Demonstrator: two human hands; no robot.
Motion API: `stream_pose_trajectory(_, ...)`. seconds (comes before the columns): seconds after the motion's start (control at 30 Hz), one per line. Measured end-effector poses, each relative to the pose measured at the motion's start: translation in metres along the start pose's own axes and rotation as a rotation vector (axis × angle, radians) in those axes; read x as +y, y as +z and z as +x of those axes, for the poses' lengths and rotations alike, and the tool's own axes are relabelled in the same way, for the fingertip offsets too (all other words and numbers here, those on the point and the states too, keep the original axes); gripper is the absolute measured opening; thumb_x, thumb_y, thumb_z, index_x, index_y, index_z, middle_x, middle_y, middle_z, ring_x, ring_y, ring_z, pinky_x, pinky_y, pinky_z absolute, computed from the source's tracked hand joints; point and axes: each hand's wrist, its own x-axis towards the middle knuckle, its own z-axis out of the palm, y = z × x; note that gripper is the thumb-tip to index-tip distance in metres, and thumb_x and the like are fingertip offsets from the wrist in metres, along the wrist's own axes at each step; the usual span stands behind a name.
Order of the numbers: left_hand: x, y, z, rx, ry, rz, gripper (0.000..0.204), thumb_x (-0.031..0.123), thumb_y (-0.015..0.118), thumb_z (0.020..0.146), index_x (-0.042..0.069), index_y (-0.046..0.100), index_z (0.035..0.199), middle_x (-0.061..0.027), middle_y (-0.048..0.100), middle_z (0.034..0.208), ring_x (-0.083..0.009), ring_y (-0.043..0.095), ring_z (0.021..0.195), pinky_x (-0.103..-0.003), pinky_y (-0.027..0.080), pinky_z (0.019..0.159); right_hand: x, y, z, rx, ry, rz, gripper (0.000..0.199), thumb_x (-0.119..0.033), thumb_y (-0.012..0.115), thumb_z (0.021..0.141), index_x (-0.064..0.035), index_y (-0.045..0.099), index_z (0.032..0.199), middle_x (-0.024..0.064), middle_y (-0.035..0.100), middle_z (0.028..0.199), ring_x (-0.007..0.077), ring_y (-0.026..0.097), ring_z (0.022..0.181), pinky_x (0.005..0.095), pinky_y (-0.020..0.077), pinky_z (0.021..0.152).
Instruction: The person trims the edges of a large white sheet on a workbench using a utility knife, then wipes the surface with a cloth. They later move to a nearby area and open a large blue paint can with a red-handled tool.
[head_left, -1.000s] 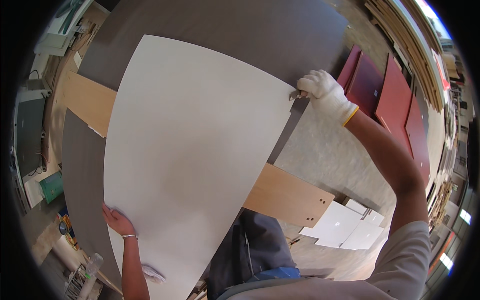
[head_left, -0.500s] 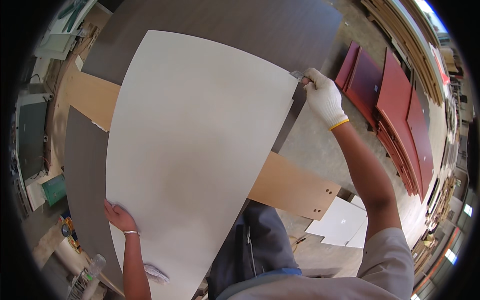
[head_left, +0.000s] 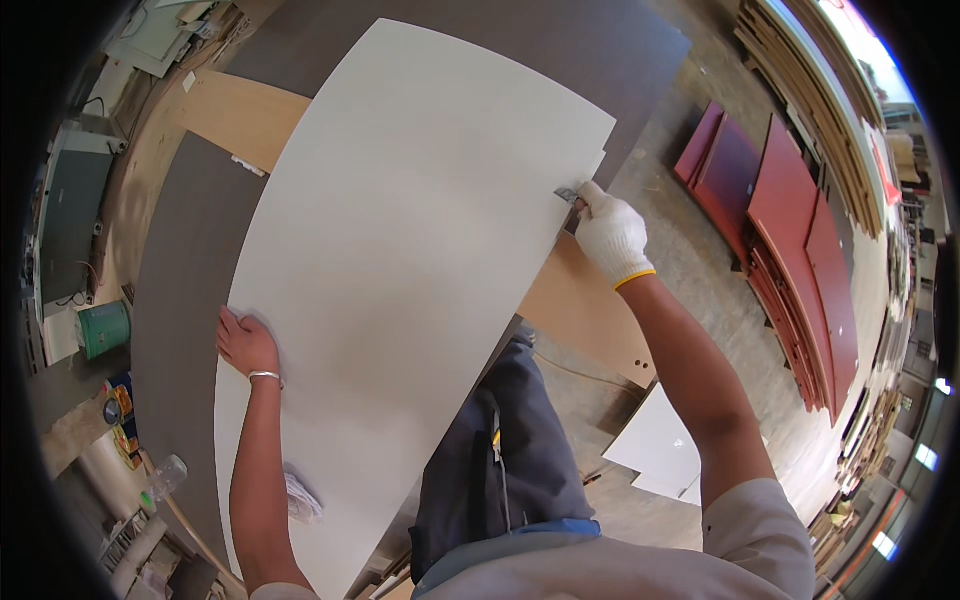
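A large white panel (head_left: 420,200) lies across dark brown boards in front of me. At its right edge, my gloved right hand (head_left: 612,236) is closed round a small metal scraper (head_left: 566,195), whose flat grey blade touches the panel's rim. My bare left hand (head_left: 247,343), with a bangle at the wrist, grips the panel's left edge; its fingertips curl over the side and are partly hidden. Near my left forearm a crumpled whitish cloth (head_left: 303,497) rests on the panel; whether it is a glove I cannot tell.
Dark brown boards (head_left: 185,260) and a light wooden board (head_left: 585,300) lie beneath the panel. Dark red panels (head_left: 795,230) are stacked on the floor at the right, with long boards behind. White boards (head_left: 655,445) lie near my leg. A clear bottle (head_left: 168,475) stands lower left.
My right hand has drawn the scraper down the panel's right edge, toward me. The left hand sits farther up the left edge. The view has shifted, and the panel appears turned slightly.
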Motion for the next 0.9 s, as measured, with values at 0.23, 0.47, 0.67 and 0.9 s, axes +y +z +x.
stream_pose_trajectory(0.23,0.002,0.004,0.001,-0.006,-0.014,-0.01,0.054,0.023,0.037,0.1,0.005,0.042,0.151,-0.0156,0.045,0.154,-0.0326,0.036,0.146,-0.049,0.021,0.123,-0.044,0.024,-0.086,-0.077,-0.029,-0.014,0.019,-0.018,0.053,0.094,-0.0121,0.062,0.11,0.0158,0.072,0.092,0.0366,0.07,0.09,0.0492,0.0531,0.076)
stream_pose_trajectory(0.47,-0.032,-0.012,-0.032,0.01,0.219,-0.303,0.055,0.01,0.049,0.093,0.0,0.045,0.147,-0.0171,0.041,0.157,-0.0367,0.033,0.148,-0.053,0.026,0.121,-0.045,0.038,-0.12,0.018,-0.18,0.029,0.022,-0.023,0.059,0.092,-0.0195,0.068,0.112,0.0153,0.073,0.088,0.036,0.071,0.086,0.05,0.0545,0.074)
stream_pose_trajectory(0.67,-0.053,-0.134,-0.203,-0.151,0.55,-0.485,0.054,0.006,0.051,0.09,0.0,0.049,0.144,-0.0207,0.035,0.161,-0.0458,0.027,0.15,-0.058,0.024,0.121,-0.018,0.034,-0.082,-0.013,-0.14,0.19,0.017,-0.016,0.054,0.095,-0.0103,0.066,0.106,0.012,0.073,0.091,0.0355,0.07,0.087,0.0463,0.0537,0.077)
stream_pose_trajectory(0.9,-0.226,-0.13,-0.324,-0.133,0.278,-0.266,0.055,0.01,0.051,0.092,0.012,0.053,0.147,-0.0183,0.036,0.161,-0.0497,0.028,0.147,-0.061,0.021,0.12,-0.061,0.069,-0.18,-0.076,-0.283,0.221,0.018,-0.019,0.057,0.094,-0.0081,0.064,0.106,0.017,0.072,0.088,0.0369,0.069,0.086,0.0481,0.0531,0.076)
